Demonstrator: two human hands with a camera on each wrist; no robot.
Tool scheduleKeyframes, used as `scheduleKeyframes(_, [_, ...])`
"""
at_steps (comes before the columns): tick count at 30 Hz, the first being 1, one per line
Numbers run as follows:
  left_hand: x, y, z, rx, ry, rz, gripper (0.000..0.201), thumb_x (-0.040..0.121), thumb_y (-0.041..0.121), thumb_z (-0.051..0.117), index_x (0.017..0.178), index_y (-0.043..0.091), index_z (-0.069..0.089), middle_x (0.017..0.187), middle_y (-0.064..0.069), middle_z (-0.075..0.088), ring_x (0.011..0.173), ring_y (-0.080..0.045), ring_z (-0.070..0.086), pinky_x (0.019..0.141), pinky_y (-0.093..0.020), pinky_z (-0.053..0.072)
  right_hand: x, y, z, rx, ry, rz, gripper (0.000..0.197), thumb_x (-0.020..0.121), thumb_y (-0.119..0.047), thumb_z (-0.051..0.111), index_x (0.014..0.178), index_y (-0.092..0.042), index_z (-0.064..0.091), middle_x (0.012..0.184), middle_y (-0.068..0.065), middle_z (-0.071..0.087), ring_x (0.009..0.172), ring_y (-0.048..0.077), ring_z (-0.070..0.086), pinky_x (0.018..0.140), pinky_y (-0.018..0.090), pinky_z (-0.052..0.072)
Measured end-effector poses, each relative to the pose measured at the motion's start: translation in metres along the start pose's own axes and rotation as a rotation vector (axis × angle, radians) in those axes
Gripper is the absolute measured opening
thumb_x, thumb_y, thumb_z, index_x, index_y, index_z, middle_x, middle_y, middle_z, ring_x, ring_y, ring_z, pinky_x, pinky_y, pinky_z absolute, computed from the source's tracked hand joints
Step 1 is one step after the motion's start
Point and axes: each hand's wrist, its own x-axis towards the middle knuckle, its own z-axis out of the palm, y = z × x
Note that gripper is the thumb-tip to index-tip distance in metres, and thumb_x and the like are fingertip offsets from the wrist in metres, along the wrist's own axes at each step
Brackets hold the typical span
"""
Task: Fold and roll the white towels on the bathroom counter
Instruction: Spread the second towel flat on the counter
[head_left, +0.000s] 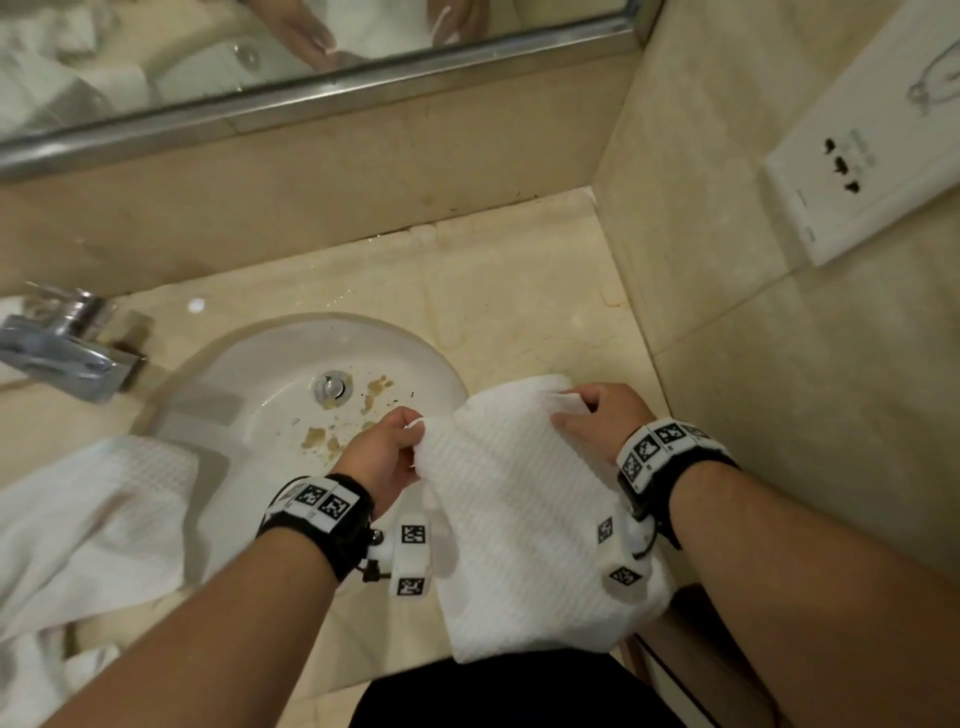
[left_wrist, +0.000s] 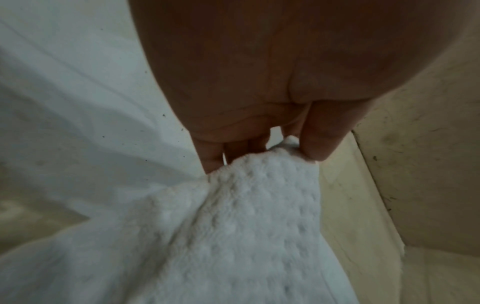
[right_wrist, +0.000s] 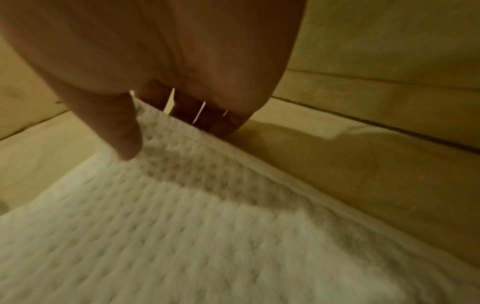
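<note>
A white waffle-weave towel (head_left: 524, 525) hangs between my two hands over the right side of the counter, its lower part draping past the front edge. My left hand (head_left: 387, 452) pinches its left top corner beside the sink; thumb and fingers clamp the towel (left_wrist: 259, 205) in the left wrist view, where my left hand (left_wrist: 262, 148) fills the top. My right hand (head_left: 592, 415) grips the right top edge. In the right wrist view my right hand (right_wrist: 161, 123) holds the hem of the towel (right_wrist: 207, 226), thumb on top and fingers behind.
A second white towel (head_left: 88, 519) lies crumpled at the left, partly over the sink rim. The white sink (head_left: 280, 384) has brown stains near its drain. A chrome faucet (head_left: 67, 348) stands at the left. A tiled wall with an outlet plate (head_left: 857, 156) closes off the right.
</note>
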Motion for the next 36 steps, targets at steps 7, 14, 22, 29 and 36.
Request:
scheduleKeyframes(7, [-0.017,0.02,0.006,0.329,0.019,0.198,0.028,0.103,0.016,0.052,0.075,0.02,0.05,0.077,0.0,0.055,0.082,-0.021,0.053,0.086,-0.039,0.049,-0.014,-0.003,-0.037,0.049,0.141,0.119,0.047,0.083,-0.033,0.081,0.122,-0.011,0.067,0.113,0.002,0.07,0.095,0.018,0.061,0.085,0.024,0.044])
scheduleKeyframes(14, [-0.007,0.019,0.019,0.894,0.234,0.398,0.032,0.105,0.038,0.046,0.085,0.014,0.054,0.078,-0.006,0.063,0.074,-0.024,0.058,0.065,-0.034,0.039,-0.021,0.009,-0.042,0.15,0.226,0.175,0.028,0.078,-0.038,0.084,0.087,-0.019,0.065,0.072,-0.011,0.062,0.067,0.005,0.058,0.058,0.017,0.042])
scheduleKeyframes(22, [0.008,0.006,0.02,0.58,0.07,0.179,0.031,0.091,0.052,0.069,0.107,0.028,0.059,0.091,-0.013,0.076,0.086,-0.025,0.074,0.084,-0.045,0.061,-0.008,0.028,-0.023,0.116,0.311,0.214,0.033,0.092,-0.043,0.068,0.112,-0.016,0.071,0.103,0.003,0.073,0.091,0.022,0.064,0.085,0.028,0.048])
scheduleKeyframes(29, [0.013,-0.004,0.013,0.509,0.041,0.086,0.024,0.091,0.029,0.077,0.083,0.019,0.056,0.073,0.005,0.064,0.078,-0.018,0.066,0.091,-0.049,0.06,-0.004,0.033,-0.02,0.134,0.337,0.231,0.035,0.09,-0.042,0.071,0.11,-0.014,0.073,0.09,0.0,0.071,0.089,0.022,0.065,0.082,0.028,0.048])
scheduleKeyframes(36, [0.026,-0.019,0.007,0.527,0.224,0.137,0.037,0.086,0.045,0.077,0.072,0.02,0.052,0.056,-0.001,0.065,0.063,-0.023,0.063,0.086,-0.056,0.059,-0.013,0.031,-0.023,0.158,0.236,0.183,0.029,0.087,-0.029,0.077,0.112,-0.016,0.071,0.087,-0.008,0.066,0.08,0.012,0.062,0.077,0.024,0.046])
